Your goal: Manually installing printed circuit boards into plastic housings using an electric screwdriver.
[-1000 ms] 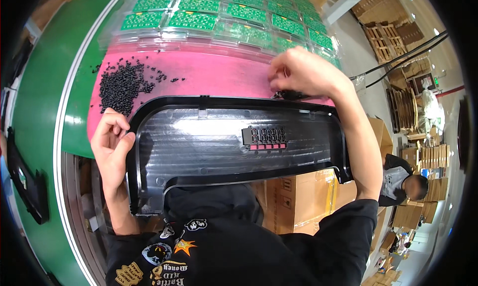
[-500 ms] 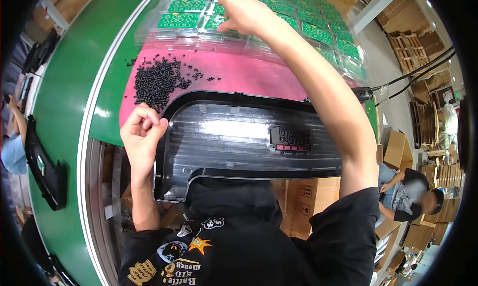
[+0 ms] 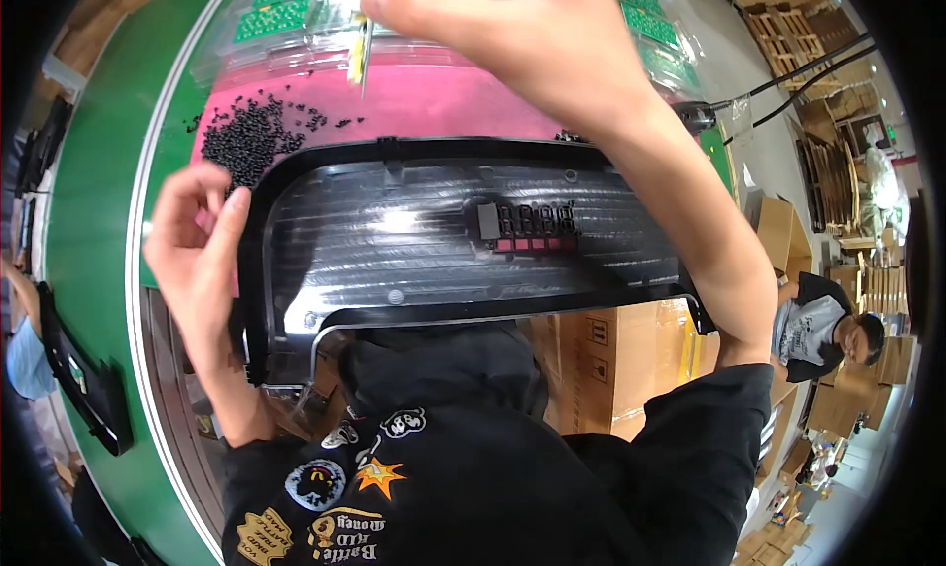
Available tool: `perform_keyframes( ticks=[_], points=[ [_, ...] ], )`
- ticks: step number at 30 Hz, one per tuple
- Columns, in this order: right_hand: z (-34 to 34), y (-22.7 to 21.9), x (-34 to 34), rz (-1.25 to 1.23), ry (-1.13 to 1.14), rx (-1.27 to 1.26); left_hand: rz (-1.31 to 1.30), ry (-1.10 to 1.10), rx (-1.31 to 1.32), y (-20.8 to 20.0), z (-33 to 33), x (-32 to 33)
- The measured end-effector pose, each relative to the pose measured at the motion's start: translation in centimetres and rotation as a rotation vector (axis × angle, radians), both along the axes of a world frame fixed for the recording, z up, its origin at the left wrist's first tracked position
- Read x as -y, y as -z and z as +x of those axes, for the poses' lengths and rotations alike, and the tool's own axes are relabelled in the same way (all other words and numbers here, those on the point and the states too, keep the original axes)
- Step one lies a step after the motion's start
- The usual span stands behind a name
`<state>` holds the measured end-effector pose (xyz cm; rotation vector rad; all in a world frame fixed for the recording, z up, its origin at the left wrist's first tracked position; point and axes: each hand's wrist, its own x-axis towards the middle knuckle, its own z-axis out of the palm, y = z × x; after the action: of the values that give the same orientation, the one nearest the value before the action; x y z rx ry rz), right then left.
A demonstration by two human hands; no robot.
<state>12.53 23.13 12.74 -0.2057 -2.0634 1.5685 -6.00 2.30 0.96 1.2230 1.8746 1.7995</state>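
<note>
Head view: the black panel (image 3: 414,197), landmark for this report, lies hollow side up in front of the person, its raised rim uppermost; this presumably leaves the inside and the digit-shaped openings (image 3: 532,226) accessible. The left hand (image 3: 192,246) is at the panel's left end, fingers curled and thumb raised alongside the rim, a position suited to steadying it; whether it actually grips the rim cannot be told.

The right hand (image 3: 552,49) is above and beyond the panel's far edge, thumb and fingers pinching a thin board (image 3: 362,49). The board hangs edge-on and blurred; holding it by one end appears to keep its faces untouched.

Beyond the panel's far left corner, a pile of small black parts (image 3: 241,142) rests on the pink mat (image 3: 434,88), apparently for easy reach. Farther beyond the panel, clear trays (image 3: 404,49) keep green boards (image 3: 276,22) in separate rows.
</note>
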Motion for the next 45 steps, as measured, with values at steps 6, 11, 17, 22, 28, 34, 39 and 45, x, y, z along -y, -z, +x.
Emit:
perform_keyframes(
  ticks=[6, 11, 17, 22, 28, 34, 39, 45],
  points=[
    [4.9, 3.4, 1.7, -0.064, 0.049, -0.204, -0.149, 0.388, -0.185, -7.9, 6.3, -5.1],
    [10.1, 4.7, 2.4, -0.011, 0.329, -0.269, -0.123, 0.572, -0.235, -7.9, 7.9, -9.1],
    [15.6, 7.9, 1.0, 0.03, 0.425, 0.002, -0.187, 0.796, -0.342, -4.7, 8.2, -12.8],
    [17.8, 10.6, -1.3, 0.496, 0.389, 0.385, -0.289, 0.889, -0.538, -1.6, 8.9, -14.4],
    [17.9, 12.1, -1.3, 0.483, 0.385, 0.491, -0.394, 0.93, -0.622, -0.5, 9.3, -15.0],
    [17.3, 12.4, -1.2, 0.521, 0.401, 0.507, -0.428, 0.909, -0.647, -0.1, 9.1, -14.9],
    [17.3, 12.5, -0.7, 0.528, 0.416, 0.505, -0.492, 0.898, -0.644, -0.7, 9.2, -14.3],
    [16.8, 12.1, -0.1, 0.529, 0.413, 0.515, -0.477, 0.894, -0.642, -0.8, 8.9, -13.8]
  ],
)
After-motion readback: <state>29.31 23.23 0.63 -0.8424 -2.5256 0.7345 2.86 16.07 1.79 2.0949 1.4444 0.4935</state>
